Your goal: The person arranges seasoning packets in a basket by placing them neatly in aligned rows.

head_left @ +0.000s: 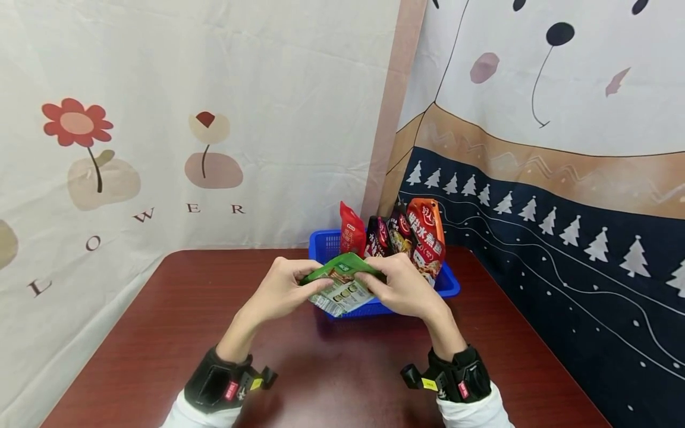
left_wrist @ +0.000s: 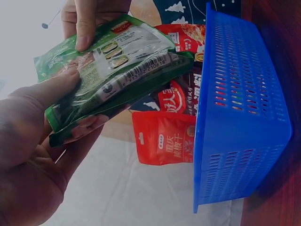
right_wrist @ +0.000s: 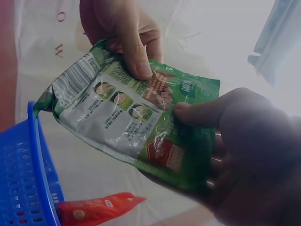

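Note:
Between both hands, in front of the basket, is a green seasoning packet (head_left: 345, 285) whose printed back with a barcode faces up toward the head camera. My left hand (head_left: 280, 289) pinches its left edge, thumb on top and fingers beneath. The right hand (head_left: 404, 285) grips the opposite edge in the same way, as the right wrist view shows with the thumb pressed on the green packet (right_wrist: 136, 113). Just behind stands a blue plastic basket (head_left: 323, 244) with a red packet (head_left: 352, 230), dark packets (head_left: 377, 238) and a larger red-orange packet (head_left: 426, 235) upright inside.
The basket sits at the back of a dark red-brown table (head_left: 214, 303). Behind the table hangs a pale cloth (head_left: 299, 119) with printed flowers, and to the right a dark blue cloth (head_left: 556, 267) with white trees.

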A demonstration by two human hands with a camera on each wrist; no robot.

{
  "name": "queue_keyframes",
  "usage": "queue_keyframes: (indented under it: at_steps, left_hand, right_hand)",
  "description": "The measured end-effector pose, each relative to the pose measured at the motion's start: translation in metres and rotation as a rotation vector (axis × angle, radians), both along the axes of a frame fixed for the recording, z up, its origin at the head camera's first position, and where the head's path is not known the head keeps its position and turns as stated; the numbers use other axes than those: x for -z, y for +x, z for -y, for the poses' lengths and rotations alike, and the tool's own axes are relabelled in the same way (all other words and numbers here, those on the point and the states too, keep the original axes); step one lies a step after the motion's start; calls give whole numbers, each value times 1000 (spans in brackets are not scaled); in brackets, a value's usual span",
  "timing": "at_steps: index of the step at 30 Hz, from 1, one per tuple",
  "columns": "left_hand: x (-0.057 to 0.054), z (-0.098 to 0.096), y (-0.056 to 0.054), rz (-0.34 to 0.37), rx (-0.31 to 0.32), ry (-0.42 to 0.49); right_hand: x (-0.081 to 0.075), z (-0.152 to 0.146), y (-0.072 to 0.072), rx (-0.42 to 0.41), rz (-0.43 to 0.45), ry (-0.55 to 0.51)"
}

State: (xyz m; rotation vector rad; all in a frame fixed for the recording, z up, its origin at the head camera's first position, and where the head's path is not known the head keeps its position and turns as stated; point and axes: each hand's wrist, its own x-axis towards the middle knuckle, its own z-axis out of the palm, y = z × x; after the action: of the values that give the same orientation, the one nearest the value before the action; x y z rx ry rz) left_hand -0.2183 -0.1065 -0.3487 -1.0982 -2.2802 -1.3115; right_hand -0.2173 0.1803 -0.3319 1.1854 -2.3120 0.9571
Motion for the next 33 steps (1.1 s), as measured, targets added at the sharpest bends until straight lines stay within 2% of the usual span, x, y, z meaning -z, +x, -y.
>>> queue_keyframes:
  at_steps: [5, 9, 15, 19, 25, 29, 33]
  left_hand:
    - [0, 1, 1, 28, -59, 60]
    - [-1, 1, 1, 42, -115, 183]
    - [-1, -8, 2, 100, -157, 406]
    - [-1, -16, 4, 120, -174, 507]
    - [0, -23, 6, 139, -184, 525]
    - [1, -25, 7, 158, -176, 518]
    - [1, -25, 8, 171, -169, 507]
  right_hand:
    - [-1, 1, 1, 36, 52, -56]
    - [-2, 3, 1, 61, 95, -196]
    - [-2, 6, -2, -6, 208, -474]
    - [-2, 8, 0, -44, 258, -543]
    - [-1, 10, 3, 7, 303, -592]
    - [-1, 12, 3, 58, 284, -611]
    - [0, 14, 2, 61, 254, -630]
